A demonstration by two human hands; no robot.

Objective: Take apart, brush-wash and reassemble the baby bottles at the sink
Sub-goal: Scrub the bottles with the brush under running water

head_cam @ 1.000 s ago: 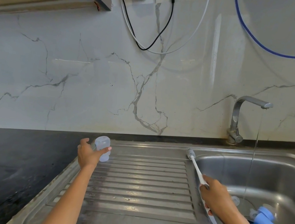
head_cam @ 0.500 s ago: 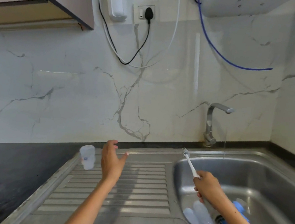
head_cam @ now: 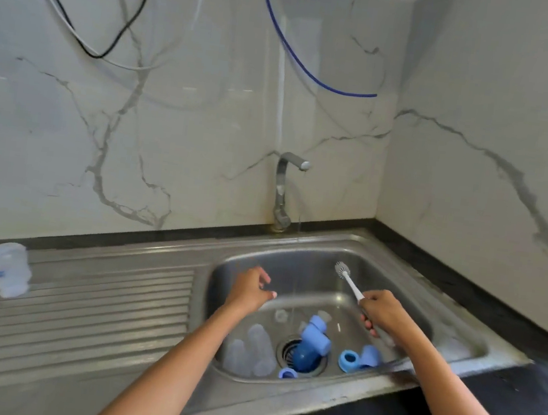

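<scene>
With the right hand (head_cam: 384,313) gripping the brush (head_cam: 348,280) and the left hand (head_cam: 250,290) loosely spread over the sink (head_cam: 405,275), bottle parts (head_cam: 312,345) crowding its drain (tap running) could block drainage.

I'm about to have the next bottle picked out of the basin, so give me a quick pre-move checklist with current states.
1. Left hand free: ok, holds nothing, over the basin.
2. Right hand grips the brush: ok.
3. Tap running: ok, thin stream.
4. Clear bottles within reach in the sink: ok.
5. Washed clear bottle part parked on the drainboard: ok.
6. Drain clear: not ok, blue parts lie on it.
</scene>
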